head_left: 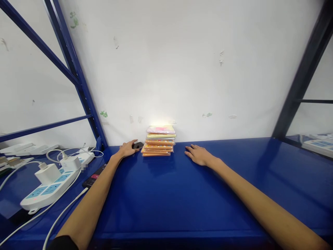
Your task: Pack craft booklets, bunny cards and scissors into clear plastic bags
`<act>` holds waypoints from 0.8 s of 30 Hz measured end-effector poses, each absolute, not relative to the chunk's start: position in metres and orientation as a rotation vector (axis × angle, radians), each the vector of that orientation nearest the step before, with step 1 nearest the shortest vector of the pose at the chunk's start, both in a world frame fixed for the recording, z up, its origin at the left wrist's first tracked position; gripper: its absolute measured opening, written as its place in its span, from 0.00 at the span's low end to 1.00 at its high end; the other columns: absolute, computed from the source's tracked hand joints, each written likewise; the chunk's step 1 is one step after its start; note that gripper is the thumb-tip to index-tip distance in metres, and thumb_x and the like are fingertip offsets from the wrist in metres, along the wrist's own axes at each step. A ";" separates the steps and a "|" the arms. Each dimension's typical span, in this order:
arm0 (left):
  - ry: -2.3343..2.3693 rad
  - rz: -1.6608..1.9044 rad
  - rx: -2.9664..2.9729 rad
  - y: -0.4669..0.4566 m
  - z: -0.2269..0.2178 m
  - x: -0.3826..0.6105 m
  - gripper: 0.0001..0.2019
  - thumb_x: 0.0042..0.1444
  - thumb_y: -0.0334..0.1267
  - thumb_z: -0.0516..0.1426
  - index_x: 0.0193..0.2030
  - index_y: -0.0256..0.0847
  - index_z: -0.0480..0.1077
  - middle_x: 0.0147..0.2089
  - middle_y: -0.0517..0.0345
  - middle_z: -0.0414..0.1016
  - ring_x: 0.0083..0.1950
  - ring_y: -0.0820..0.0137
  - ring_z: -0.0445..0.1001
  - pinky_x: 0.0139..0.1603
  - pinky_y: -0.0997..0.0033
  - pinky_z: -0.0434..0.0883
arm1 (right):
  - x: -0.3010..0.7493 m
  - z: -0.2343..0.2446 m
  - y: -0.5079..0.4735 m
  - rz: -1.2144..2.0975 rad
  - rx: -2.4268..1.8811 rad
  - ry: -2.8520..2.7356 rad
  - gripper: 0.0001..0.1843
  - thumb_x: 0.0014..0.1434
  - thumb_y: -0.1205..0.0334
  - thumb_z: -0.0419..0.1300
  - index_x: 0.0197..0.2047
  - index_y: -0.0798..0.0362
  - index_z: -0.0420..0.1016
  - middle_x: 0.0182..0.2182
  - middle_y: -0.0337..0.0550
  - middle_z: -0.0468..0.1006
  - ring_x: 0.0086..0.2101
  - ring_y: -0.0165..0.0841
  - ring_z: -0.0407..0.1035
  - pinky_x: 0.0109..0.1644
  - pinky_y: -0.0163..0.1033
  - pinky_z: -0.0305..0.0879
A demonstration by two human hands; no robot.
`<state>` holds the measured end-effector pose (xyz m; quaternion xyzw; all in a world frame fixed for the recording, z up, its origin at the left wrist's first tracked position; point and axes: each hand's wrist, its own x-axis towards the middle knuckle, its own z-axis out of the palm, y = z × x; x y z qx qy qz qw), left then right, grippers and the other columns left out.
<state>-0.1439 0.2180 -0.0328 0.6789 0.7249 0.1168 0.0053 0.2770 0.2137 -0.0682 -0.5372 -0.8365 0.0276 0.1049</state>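
A stack of thin packets in clear plastic film [159,142], orange-patterned below and yellow and pink on top, stands against the wall on the blue tabletop [156,194]. Left of it, my left hand [127,149] has its thumb and fingers around a small dark object [137,145], whose kind I cannot make out. That object's far end is close to the stack's left side. To the right of the stack and apart from it, my right hand [197,154] lies palm down on the blue surface with its fingers spread and nothing in them.
At left lies a white power strip [56,187] with chargers [47,173] and white cables. A dark phone [92,178] with a cable in it sits beside my left forearm. Blue metal posts [87,93] rise at the left, a dark post [299,76] at the right.
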 end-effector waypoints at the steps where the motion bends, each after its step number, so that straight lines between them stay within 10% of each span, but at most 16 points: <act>1: 2.264 0.378 2.116 0.218 -0.032 -0.144 0.20 0.67 0.44 0.60 0.62 0.40 0.69 0.62 0.46 0.72 0.57 0.57 0.75 0.56 0.49 0.76 | 0.277 -0.068 0.214 0.080 -1.582 -2.465 0.27 0.71 0.49 0.58 0.68 0.51 0.67 0.68 0.53 0.66 0.64 0.49 0.62 0.67 0.64 0.58; 24: 2.234 0.416 2.028 0.226 -0.039 -0.154 0.19 0.67 0.44 0.60 0.61 0.39 0.70 0.60 0.47 0.73 0.55 0.59 0.77 0.54 0.50 0.77 | 0.276 -0.069 0.215 0.079 -1.598 -2.476 0.28 0.72 0.48 0.55 0.69 0.51 0.65 0.69 0.54 0.64 0.66 0.49 0.61 0.68 0.64 0.56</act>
